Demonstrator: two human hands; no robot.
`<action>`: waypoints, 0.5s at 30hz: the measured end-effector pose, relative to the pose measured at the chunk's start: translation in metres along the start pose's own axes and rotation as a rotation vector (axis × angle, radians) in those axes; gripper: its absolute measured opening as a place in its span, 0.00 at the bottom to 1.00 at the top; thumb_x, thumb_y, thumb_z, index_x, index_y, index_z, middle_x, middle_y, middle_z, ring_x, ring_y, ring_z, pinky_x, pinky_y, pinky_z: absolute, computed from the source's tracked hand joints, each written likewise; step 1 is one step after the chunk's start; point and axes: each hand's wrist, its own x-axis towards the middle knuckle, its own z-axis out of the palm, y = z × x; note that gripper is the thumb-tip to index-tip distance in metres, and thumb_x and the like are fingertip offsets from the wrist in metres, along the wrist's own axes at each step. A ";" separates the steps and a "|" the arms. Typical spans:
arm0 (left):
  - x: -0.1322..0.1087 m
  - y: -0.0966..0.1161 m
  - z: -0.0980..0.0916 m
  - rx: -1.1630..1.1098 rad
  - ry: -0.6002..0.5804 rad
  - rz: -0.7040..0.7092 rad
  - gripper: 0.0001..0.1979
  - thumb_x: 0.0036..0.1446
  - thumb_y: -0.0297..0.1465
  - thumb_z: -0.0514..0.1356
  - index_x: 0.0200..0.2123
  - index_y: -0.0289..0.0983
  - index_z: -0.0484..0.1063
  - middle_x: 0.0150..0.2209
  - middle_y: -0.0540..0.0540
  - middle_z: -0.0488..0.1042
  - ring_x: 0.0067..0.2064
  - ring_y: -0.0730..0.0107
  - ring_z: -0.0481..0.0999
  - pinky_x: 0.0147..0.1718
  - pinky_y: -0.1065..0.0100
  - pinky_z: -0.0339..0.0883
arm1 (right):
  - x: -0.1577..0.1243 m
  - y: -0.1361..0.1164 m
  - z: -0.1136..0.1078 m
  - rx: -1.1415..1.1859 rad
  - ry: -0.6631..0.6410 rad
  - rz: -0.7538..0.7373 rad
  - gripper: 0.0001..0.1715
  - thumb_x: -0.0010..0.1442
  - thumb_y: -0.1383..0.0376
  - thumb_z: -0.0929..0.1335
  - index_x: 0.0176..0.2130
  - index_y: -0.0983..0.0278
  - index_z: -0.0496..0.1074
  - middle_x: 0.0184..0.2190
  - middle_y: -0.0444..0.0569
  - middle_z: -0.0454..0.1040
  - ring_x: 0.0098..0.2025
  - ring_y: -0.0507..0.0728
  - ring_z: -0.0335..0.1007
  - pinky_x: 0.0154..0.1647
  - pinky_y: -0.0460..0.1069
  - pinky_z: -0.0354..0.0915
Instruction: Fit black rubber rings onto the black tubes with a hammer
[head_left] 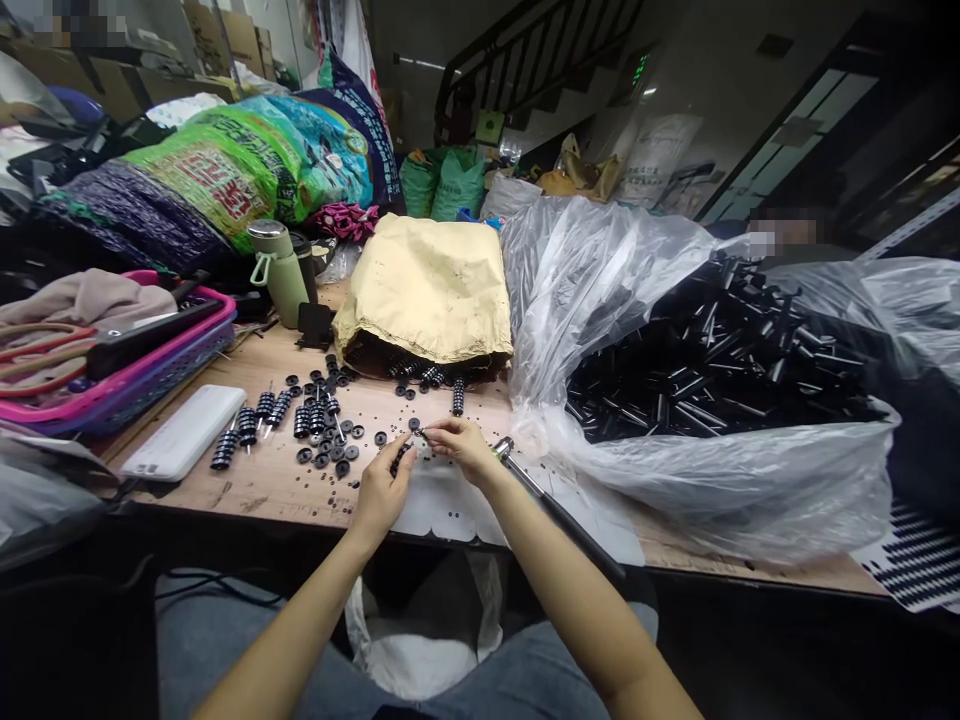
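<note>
My left hand [382, 490] is closed around a small black ridged piece [400, 458], which looks like a stack of discs. Beside it, my right hand [463, 447] pinches with thumb and fingertips at something small and dark, too tiny to name. Both hands are close together above the table's front. Loose black discs [343, 452] and scattered tiny rings lie to the left of my hands. Further left are black discs stacked on metal rods [247, 427]. One more disc stack [458, 396] stands just beyond my right hand.
A tool with a metal head and black handle [559, 515] lies by my right forearm. A clear plastic bag [720, 490] of black parts fills the right side. Behind are a yellow paper sack [431, 285] and green flask [281, 275]; left, a white power bank-like block [187, 432] and pink basket [112, 385].
</note>
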 end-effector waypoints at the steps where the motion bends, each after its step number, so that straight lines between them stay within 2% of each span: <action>1: 0.000 0.001 0.000 0.019 -0.011 0.016 0.19 0.56 0.38 0.51 0.48 0.36 0.66 0.49 0.41 0.68 0.52 0.63 0.65 0.51 0.61 0.59 | -0.005 -0.001 0.000 0.062 -0.018 0.033 0.18 0.46 0.55 0.69 0.32 0.67 0.71 0.26 0.47 0.72 0.29 0.51 0.68 0.34 0.49 0.65; 8: -0.005 0.005 0.011 0.081 -0.043 0.124 0.18 0.57 0.36 0.51 0.50 0.39 0.65 0.48 0.43 0.70 0.51 0.64 0.67 0.49 0.62 0.62 | -0.027 -0.008 -0.005 0.337 -0.033 0.147 0.18 0.40 0.57 0.73 0.28 0.67 0.73 0.21 0.43 0.69 0.24 0.46 0.65 0.31 0.45 0.66; 13: -0.006 0.003 0.018 0.113 -0.053 0.166 0.18 0.57 0.36 0.51 0.50 0.38 0.66 0.47 0.42 0.71 0.50 0.63 0.68 0.48 0.60 0.63 | -0.035 -0.010 -0.013 0.357 -0.012 0.109 0.15 0.39 0.59 0.73 0.27 0.66 0.74 0.21 0.42 0.70 0.24 0.47 0.65 0.33 0.46 0.65; 15: -0.007 0.005 0.021 0.107 -0.064 0.189 0.18 0.57 0.36 0.50 0.50 0.38 0.65 0.47 0.42 0.70 0.50 0.63 0.68 0.48 0.60 0.62 | -0.042 -0.015 -0.015 0.288 0.004 0.041 0.14 0.40 0.59 0.73 0.27 0.66 0.74 0.24 0.44 0.72 0.27 0.49 0.66 0.35 0.47 0.64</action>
